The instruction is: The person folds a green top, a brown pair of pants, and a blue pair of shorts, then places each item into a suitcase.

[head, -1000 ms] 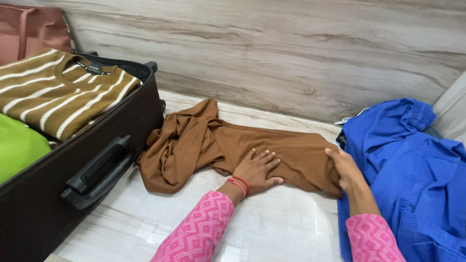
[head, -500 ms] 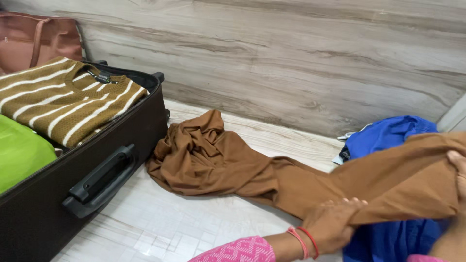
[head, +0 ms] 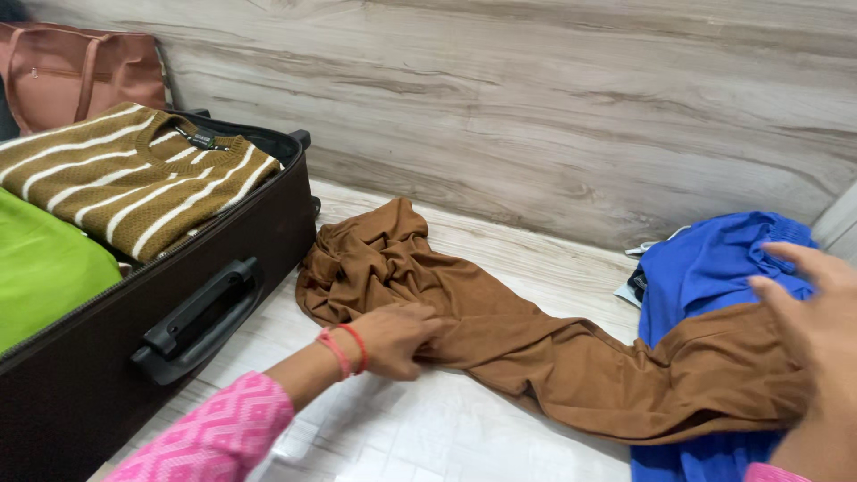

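A brown garment (head: 500, 330) lies stretched across the pale floor, bunched at its left end beside a suitcase and lying over blue clothing at its right end. My left hand (head: 393, 337), with red bangles at the wrist, pinches the garment's near edge at its middle. My right hand (head: 808, 330) hovers with fingers spread just over the garment's right end, holding nothing. Both sleeves are pink with a white pattern.
An open black suitcase (head: 196, 308) at left holds a brown-and-white striped sweater (head: 134, 178) and a green item (head: 40, 268). A pinkish-brown bag (head: 80, 71) stands behind it. A blue garment (head: 714, 259) lies at right. A wood-grain wall panel (head: 536, 107) runs behind.
The garment's right end, lifted by both hands half a second ago, now lies down over the blue clothing. My right hand has let go; my left hand moved left to the garment's middle.
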